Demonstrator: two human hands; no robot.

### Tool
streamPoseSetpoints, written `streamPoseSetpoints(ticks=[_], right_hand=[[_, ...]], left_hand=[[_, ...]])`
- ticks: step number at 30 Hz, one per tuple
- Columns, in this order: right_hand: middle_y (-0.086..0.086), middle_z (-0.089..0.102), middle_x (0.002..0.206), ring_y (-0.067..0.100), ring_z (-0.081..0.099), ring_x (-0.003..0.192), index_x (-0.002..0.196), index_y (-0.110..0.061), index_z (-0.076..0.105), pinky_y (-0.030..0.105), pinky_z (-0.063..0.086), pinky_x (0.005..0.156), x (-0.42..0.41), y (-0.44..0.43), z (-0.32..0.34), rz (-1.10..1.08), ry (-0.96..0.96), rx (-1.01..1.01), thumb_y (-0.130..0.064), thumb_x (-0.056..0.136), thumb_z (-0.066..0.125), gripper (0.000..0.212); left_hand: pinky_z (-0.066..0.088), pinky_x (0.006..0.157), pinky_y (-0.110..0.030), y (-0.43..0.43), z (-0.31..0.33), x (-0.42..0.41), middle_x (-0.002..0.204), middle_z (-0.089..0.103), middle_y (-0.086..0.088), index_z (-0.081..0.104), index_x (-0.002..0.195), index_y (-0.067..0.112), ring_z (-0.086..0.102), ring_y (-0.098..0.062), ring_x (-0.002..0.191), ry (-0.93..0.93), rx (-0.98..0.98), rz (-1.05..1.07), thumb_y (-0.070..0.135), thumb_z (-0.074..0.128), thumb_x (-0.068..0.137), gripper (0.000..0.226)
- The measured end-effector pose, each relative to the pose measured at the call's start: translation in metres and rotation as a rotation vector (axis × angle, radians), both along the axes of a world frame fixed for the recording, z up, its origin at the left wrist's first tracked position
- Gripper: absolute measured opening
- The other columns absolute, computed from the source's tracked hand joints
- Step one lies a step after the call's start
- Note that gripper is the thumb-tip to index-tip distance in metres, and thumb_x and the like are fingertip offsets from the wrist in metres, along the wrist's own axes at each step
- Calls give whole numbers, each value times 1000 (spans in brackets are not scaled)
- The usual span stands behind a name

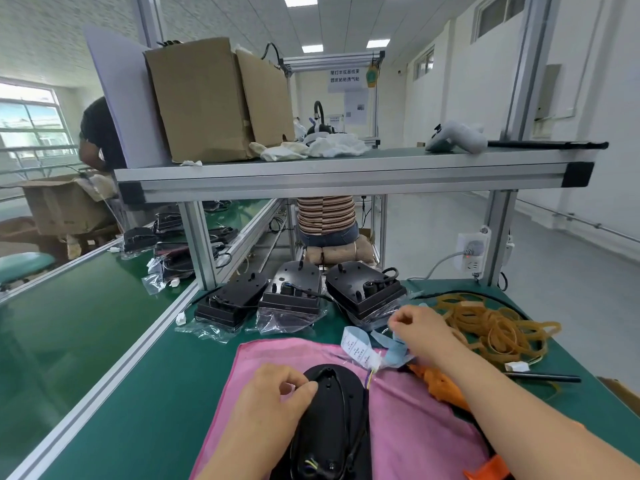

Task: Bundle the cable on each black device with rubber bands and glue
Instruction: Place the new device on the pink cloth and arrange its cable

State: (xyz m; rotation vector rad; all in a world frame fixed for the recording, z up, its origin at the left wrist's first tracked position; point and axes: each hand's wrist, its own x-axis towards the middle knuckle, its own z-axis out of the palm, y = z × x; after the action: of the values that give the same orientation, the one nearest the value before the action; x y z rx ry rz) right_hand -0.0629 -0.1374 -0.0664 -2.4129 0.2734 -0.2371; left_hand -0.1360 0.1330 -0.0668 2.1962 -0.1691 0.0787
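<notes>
A black oval device (pixel 332 420) lies on a pink cloth (pixel 408 427) in front of me. My left hand (pixel 273 400) rests on its left edge with fingers curled, pinching at the rim. My right hand (pixel 420 329) hovers over pale blue paper strips (pixel 393 348) and a white label (pixel 356 348), fingers curled; what it pinches is too small to see. A pile of tan rubber bands (pixel 491 323) lies to the right. An orange glue gun (pixel 440 386) lies partly under my right forearm.
Three black devices (pixel 294 292) in clear bags stand at the back of the green mat (pixel 156 393). An aluminium shelf (pixel 346 178) overhead carries cardboard boxes (pixel 207 98) and rags. A power strip (pixel 472 252) hangs on the right post. A conveyor runs left.
</notes>
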Motion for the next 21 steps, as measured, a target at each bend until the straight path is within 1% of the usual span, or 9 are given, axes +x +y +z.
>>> streamPoseSetpoints(ticks=[2,4,6,8,9,11,13,16,21], right_hand=[[-12,66,91,9,60,88,92,-24,70,20,44,78,-3,14,-1,167,70,-91,-15,89,59,15],[-6,69,104,12,61,94,104,-23,73,23,48,83,-5,23,-3,273,201,-232,-7,85,56,30],[-3,69,111,17,62,100,111,-24,73,25,50,86,-4,24,-7,280,276,-328,-8,85,59,34],[-1,70,108,18,63,98,104,-24,73,25,49,82,-6,19,-9,231,252,-361,-12,84,63,25],[0,71,102,17,63,93,96,-22,73,25,49,79,-6,16,-10,192,196,-315,-13,84,64,17],[-2,70,85,11,60,76,81,-17,70,21,49,66,-8,8,-6,90,45,-13,-15,83,68,4],[-6,68,77,8,59,69,76,-21,65,19,46,57,-10,0,2,-19,-57,298,-17,85,68,11],[4,73,92,21,68,88,91,-18,64,39,56,81,-8,-10,11,-93,-115,528,-14,95,59,7],[5,77,85,19,75,75,104,-13,61,42,60,77,-8,-13,16,-72,-127,742,-9,99,52,11]], left_hand=[[44,74,-19,-3,0,1,89,66,13,69,75,28,60,6,83,4,-21,1,36,73,83,12],[44,74,-18,-8,2,2,86,67,14,69,74,26,59,9,79,-6,-39,-19,33,72,84,12],[41,71,-17,-12,5,3,81,67,18,68,74,24,58,10,76,-18,-51,-44,31,71,85,14],[40,70,-17,-15,8,4,80,66,19,67,74,24,57,10,74,-33,-52,-55,31,70,86,14],[40,70,-17,-17,9,5,80,66,16,67,74,24,57,9,74,-41,-56,-55,31,70,86,13],[41,70,-17,-18,13,8,82,66,15,67,75,26,57,8,75,-60,-56,-62,31,69,87,13],[41,69,-17,-20,16,12,83,65,16,67,76,29,58,8,76,-86,-51,-68,31,68,87,12],[42,71,-19,-27,21,16,86,66,16,67,78,31,58,7,79,-114,-69,-78,32,66,88,9],[41,67,-10,-54,33,25,82,67,17,68,81,31,58,6,77,-155,-73,-155,26,64,90,11]])
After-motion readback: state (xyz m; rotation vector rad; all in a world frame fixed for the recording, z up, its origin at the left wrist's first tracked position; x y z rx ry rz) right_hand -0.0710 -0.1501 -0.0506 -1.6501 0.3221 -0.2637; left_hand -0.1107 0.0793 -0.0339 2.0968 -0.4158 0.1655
